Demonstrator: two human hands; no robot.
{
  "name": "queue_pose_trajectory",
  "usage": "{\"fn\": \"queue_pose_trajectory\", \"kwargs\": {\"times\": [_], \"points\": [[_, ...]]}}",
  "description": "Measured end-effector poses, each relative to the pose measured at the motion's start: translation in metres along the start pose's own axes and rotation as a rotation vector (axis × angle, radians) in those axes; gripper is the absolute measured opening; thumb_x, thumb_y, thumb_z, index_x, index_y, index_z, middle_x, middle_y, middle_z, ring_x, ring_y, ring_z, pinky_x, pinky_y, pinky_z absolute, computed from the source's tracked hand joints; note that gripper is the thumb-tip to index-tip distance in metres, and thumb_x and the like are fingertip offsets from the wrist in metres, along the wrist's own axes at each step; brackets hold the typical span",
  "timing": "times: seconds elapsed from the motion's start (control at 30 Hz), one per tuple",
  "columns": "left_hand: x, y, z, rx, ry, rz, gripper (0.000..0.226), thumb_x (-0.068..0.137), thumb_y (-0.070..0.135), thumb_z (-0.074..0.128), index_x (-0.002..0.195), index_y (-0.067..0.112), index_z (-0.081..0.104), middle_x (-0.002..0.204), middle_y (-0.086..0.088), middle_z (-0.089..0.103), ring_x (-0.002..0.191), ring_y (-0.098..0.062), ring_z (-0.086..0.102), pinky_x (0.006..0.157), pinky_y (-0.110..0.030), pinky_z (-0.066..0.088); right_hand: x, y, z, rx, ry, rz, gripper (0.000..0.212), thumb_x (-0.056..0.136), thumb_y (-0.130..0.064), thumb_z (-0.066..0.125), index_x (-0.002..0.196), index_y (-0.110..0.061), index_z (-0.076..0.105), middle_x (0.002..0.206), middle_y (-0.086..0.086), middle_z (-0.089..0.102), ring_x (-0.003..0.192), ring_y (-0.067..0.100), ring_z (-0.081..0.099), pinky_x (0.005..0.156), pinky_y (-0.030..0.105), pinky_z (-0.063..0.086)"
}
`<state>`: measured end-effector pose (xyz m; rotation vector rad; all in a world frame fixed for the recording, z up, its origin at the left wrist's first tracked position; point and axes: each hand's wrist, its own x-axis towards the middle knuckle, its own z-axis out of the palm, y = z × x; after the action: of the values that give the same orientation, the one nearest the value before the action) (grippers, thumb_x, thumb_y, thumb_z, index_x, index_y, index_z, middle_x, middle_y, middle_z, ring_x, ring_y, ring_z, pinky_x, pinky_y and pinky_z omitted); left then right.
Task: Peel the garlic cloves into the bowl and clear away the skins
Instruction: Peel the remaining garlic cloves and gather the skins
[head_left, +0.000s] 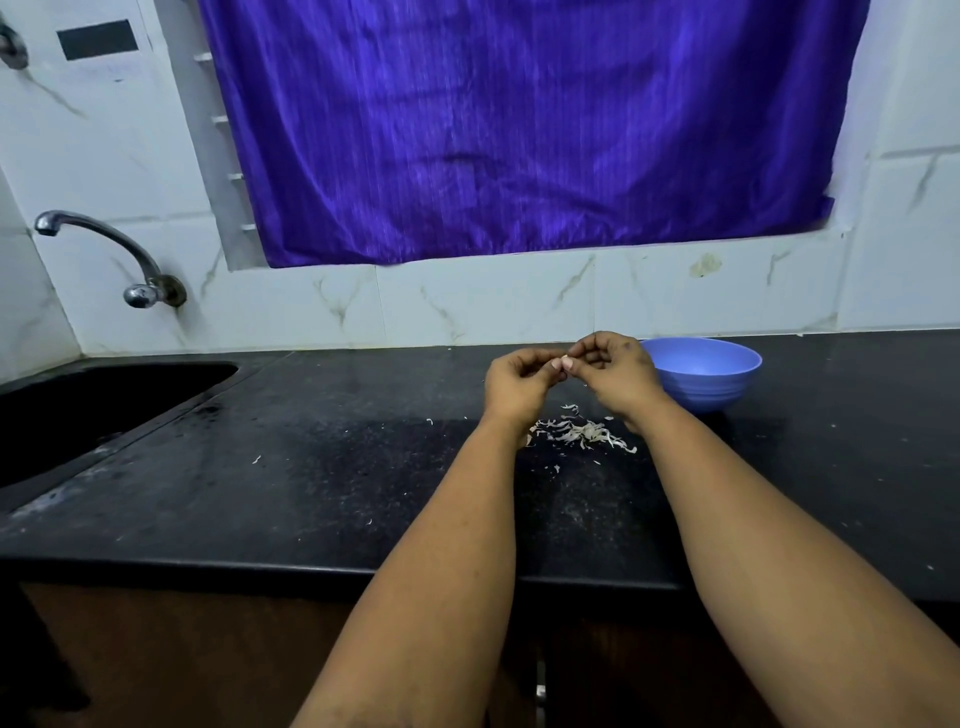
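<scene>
So both hands are up over the black desk (322, 467), the left hand (519, 382) and right hand (615, 371) meeting fingertip to fingertip, fingers curled and pinching one small pale garlic clove (565, 362) between them. Right below sits a loose pile of papery skins (584, 432), with a few stray flakes scattered further out. The blue bowl (704, 376) stands just beside the right hand, partly hidden behind it. Sink (104, 400) and tap (111, 254) are off to the left.

Two hands (519, 382); one bowl (701, 379); one tap (104, 249); perhaps one clove (563, 362).
</scene>
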<state>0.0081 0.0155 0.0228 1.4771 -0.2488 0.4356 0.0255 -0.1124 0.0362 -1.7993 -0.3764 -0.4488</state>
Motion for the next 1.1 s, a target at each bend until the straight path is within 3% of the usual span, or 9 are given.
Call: {"fn": "queue_pose_trajectory", "kwargs": {"times": [0.3, 0.43, 0.6, 0.73, 0.87, 1.1], "points": [[0.0013, -0.0008, 0.0005, -0.062, 0.009, -0.062, 0.017, 0.087, -0.006, 0.062, 0.103, -0.009, 0.065, 0.078, -0.006, 0.069, 0.065, -0.006, 0.066, 0.075, -0.019, 0.056, 0.0035, 0.0048, 0.0031, -0.036, -0.078, 0.008, 0.021, 0.090, -0.008, 0.064, 0.077, -0.023, 0.057, 0.073, -0.005, 0.060, 0.067, 0.005, 0.054, 0.067, 0.018, 0.045], [0.0002, 0.0020, 0.0017, -0.190, -0.008, -0.144, 0.024, 0.090, -0.007, 0.057, 0.114, -0.009, 0.058, 0.081, -0.007, 0.066, 0.063, -0.005, 0.067, 0.072, -0.016, 0.056, 0.0051, 0.0073, 0.0055, -0.077, -0.104, 0.011, 0.022, 0.094, -0.011, 0.059, 0.078, -0.025, 0.053, 0.073, -0.005, 0.059, 0.068, 0.009, 0.054, 0.070, 0.028, 0.045], [-0.0007, 0.0024, 0.0047, -0.247, -0.080, -0.179, 0.016, 0.094, -0.005, 0.051, 0.089, 0.004, 0.064, 0.075, 0.000, 0.071, 0.066, -0.004, 0.066, 0.069, -0.014, 0.053, 0.0045, 0.0069, 0.0060, -0.178, -0.098, 0.008, 0.020, 0.094, -0.019, 0.058, 0.077, -0.028, 0.052, 0.076, -0.007, 0.058, 0.076, 0.016, 0.056, 0.078, 0.036, 0.050], [-0.0016, 0.0030, 0.0057, -0.245, -0.041, -0.194, 0.015, 0.093, -0.004, 0.052, 0.086, 0.006, 0.060, 0.081, -0.007, 0.063, 0.059, -0.003, 0.063, 0.066, -0.013, 0.053, 0.0051, 0.0077, 0.0060, -0.261, -0.106, 0.022, 0.017, 0.093, -0.028, 0.058, 0.077, -0.030, 0.053, 0.087, 0.001, 0.067, 0.087, 0.024, 0.065, 0.086, 0.045, 0.053], [-0.0010, 0.0024, 0.0082, -0.252, -0.001, -0.219, 0.015, 0.095, -0.003, 0.050, 0.086, 0.007, 0.057, 0.082, -0.008, 0.061, 0.062, -0.008, 0.060, 0.065, -0.013, 0.053, 0.0019, 0.0040, 0.0065, -0.296, -0.100, 0.028, 0.018, 0.094, -0.029, 0.057, 0.077, -0.030, 0.051, 0.090, 0.001, 0.067, 0.089, 0.023, 0.064, 0.087, 0.043, 0.052], [-0.0007, 0.0041, 0.0084, -0.243, 0.025, -0.239, 0.015, 0.097, 0.000, 0.048, 0.087, 0.008, 0.056, 0.085, -0.007, 0.060, 0.069, -0.012, 0.059, 0.067, -0.015, 0.054, 0.0019, 0.0034, 0.0069, -0.248, -0.052, 0.018, 0.016, 0.088, -0.025, 0.065, 0.074, -0.028, 0.057, 0.078, -0.007, 0.067, 0.081, 0.019, 0.066, 0.083, 0.042, 0.055]]}}
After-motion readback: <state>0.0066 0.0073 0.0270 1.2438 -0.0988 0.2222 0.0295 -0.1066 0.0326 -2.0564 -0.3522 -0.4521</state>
